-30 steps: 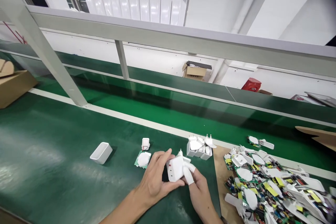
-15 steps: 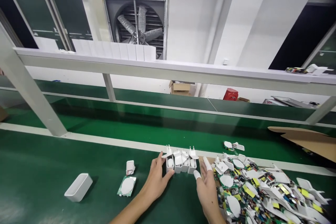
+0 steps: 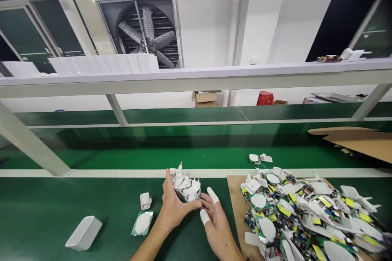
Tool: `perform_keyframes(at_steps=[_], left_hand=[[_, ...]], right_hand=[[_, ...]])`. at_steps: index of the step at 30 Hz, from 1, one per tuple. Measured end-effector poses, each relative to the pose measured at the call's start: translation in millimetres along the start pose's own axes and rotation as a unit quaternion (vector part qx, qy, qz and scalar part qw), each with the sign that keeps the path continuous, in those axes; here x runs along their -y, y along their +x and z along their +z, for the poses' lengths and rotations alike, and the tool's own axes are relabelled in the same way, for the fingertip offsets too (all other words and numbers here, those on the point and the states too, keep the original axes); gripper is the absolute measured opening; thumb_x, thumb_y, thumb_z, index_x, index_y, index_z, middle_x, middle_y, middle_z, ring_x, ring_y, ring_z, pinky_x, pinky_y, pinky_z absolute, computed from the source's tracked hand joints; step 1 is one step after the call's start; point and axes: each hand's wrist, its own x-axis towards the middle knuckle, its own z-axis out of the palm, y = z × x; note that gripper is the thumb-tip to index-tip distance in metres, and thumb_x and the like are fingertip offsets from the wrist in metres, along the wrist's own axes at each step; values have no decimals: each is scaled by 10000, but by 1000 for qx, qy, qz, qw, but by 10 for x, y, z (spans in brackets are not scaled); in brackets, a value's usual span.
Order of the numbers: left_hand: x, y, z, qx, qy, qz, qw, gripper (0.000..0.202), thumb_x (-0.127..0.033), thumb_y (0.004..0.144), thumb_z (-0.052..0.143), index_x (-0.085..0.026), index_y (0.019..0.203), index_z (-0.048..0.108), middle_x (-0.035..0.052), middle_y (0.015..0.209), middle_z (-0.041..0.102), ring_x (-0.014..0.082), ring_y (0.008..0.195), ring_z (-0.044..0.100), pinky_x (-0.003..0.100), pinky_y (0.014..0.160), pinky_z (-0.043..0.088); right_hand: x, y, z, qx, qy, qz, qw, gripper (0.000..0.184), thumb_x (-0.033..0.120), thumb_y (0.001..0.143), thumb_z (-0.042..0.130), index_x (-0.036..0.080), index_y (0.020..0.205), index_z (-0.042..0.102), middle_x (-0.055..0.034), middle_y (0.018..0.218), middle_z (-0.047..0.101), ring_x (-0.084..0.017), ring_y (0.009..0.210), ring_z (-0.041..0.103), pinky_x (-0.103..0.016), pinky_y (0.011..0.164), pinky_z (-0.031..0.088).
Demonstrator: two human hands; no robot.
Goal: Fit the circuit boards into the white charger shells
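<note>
My left hand (image 3: 172, 206) curls round the left and near side of a small cluster of white charger plugs (image 3: 186, 184) standing on the green table. On the cluster's right side my right hand (image 3: 216, 222), with white finger cots on two fingertips, presses against it with fingers stretched. Just left of my left hand lie a small white part (image 3: 145, 200) and a green circuit board with a white round pad (image 3: 142, 223).
A heap of circuit boards and white shells (image 3: 303, 212) lies on brown cardboard (image 3: 237, 204) to the right. A white open casing (image 3: 83, 233) sits at the lower left. Two loose parts (image 3: 260, 158) rest on the belt (image 3: 196, 149) beyond the white strip. A grey frame rail (image 3: 196, 81) crosses overhead.
The assembled charger I held a second ago has gone to the cluster. Both hands now close on the cluster from either side, and it has shifted left and tipped.
</note>
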Motion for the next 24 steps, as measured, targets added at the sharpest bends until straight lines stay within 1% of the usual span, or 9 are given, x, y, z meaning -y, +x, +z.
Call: perform_keyframes(at_steps=[4, 6, 10, 12, 14, 17, 20, 22, 24], left_hand=[[-80, 60, 118, -55, 82, 38, 994, 1551, -512, 579, 933, -183, 1674, -114, 258, 1650, 232, 480, 1551, 303, 648, 1241, 314], [-103, 100, 174, -76, 121, 57, 988, 1474, -486, 638, 883, -172, 1675, -117, 252, 1650, 243, 484, 1546, 296, 644, 1227, 337], [-124, 129, 218, -82, 200, 72, 974, 1271, -480, 773, 753, -129, 1680, -66, 261, 1573, 358, 499, 1476, 377, 659, 1169, 384], [-142, 144, 216, -81, 216, 85, 969, 1236, -460, 778, 742, -129, 1683, -34, 247, 1518, 399, 488, 1434, 418, 647, 1147, 404], [-180, 220, 208, -79, 216, 90, 969, 1236, -450, 762, 748, -123, 1683, -7, 229, 1469, 422, 469, 1394, 449, 627, 1142, 412], [-282, 536, 195, -77, 217, 63, 971, 1262, -501, 729, 765, -101, 1679, 37, 212, 1446, 425, 439, 1387, 449, 568, 1180, 386], [-403, 1045, 201, -108, 223, 15, 969, 1268, -550, 717, 766, -95, 1672, 67, 237, 1483, 388, 461, 1427, 408, 563, 1201, 344], [-461, 1391, 233, -138, 216, -17, 966, 1251, -559, 719, 761, -93, 1662, 84, 267, 1494, 376, 496, 1430, 397, 597, 1185, 336], [-489, 1672, 287, -163, 203, -53, 964, 1232, -551, 712, 761, -80, 1645, 108, 297, 1505, 365, 525, 1432, 386, 623, 1170, 330]], right_hand=[[62, -41, 52, 21, 5, 7, 1000, 711, 300, 876, 673, 220, 1546, 450, -157, 1506, 623, -255, 1391, 608, -457, 1197, 456], [59, -35, 57, 22, -8, 4, 1000, 701, 286, 883, 662, 205, 1547, 454, -165, 1500, 625, -258, 1367, 628, -462, 1191, 463], [-47, -19, 52, 8, -47, -1, 999, 687, 281, 889, 640, 153, 1539, 458, -205, 1463, 637, -284, 1304, 670, -483, 1149, 513], [-133, -25, 49, 10, -66, -11, 998, 665, 277, 889, 639, 145, 1522, 484, -210, 1448, 644, -298, 1299, 672, -488, 1138, 528], [-226, -41, 56, 12, -83, -23, 996, 629, 273, 891, 640, 154, 1497, 525, -202, 1430, 659, -307, 1292, 677, -487, 1132, 538], [-350, -77, 92, -18, -97, -37, 994, 609, 264, 897, 628, 187, 1496, 554, -173, 1408, 679, -304, 1274, 687, -477, 1124, 547], [-420, -77, 135, -46, -79, -33, 995, 613, 297, 890, 645, 191, 1490, 581, -173, 1396, 687, -317, 1273, 687, -474, 1137, 535], [-433, -32, 147, -46, -41, 26, 998, 511, 377, 944, 598, 199, 1420, 650, -175, 1370, 706, -328, 1260, 700, -483, 1127, 539], [-428, 44, 143, -44, -5, 93, 995, 452, 458, 1017, 482, 210, 1309, 722, -175, 1305, 742, -330, 1240, 716, -497, 1110, 549]])
